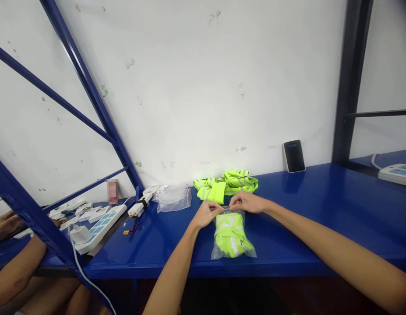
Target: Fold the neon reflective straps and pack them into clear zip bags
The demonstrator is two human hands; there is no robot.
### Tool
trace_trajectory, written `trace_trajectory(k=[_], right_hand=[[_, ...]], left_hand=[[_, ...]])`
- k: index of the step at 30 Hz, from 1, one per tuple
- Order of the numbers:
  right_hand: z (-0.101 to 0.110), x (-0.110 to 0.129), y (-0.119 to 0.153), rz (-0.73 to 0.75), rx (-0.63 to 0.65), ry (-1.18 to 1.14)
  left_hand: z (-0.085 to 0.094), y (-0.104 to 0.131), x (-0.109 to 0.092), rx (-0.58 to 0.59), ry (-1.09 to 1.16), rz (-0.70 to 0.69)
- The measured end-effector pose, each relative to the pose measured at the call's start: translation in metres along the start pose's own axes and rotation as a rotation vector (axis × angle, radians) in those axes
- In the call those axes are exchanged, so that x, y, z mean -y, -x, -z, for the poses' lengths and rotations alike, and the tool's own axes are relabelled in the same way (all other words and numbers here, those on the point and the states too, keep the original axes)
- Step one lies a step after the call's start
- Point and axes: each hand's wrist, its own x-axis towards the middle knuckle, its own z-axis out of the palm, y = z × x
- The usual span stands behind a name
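A clear plastic bag (250,253) lies near the front edge of the blue table, with a folded neon-yellow reflective vest (229,234) inside it. My left hand (206,213) pinches the left end of the bag's top edge. At the right end of that same edge, my right hand (245,202) is closed with thumb and fingers together. Just behind my hands, more neon-yellow reflective vests (212,191) lie in a loose pile against the wall.
Empty clear bags (174,197) lie left of the pile, beside a white device with wires (139,206). A black-screened clock (294,156) leans on the wall. Left of the blue rack post (35,214), another person's arm (22,267) reaches near a power strip (102,227).
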Motion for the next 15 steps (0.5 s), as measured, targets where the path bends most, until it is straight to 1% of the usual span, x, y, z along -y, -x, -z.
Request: trace_trajectory(k=[4,8,15], right_hand=[[0.001,-0.004,-0.001,0.026,-0.005,-0.025],[0.001,-0.001,0.001,-0.003,-0.008,-0.002],[-0.007,0.011,0.002,-0.005,-0.011,0.099]], left_hand=[[0.002,0.0,0.001,-0.019,-0.026,0.009],[0.001,0.001,0.0,-0.042,0.009,-0.015],[-0.004,0.002,-0.004,0.033,0.05,-0.02]])
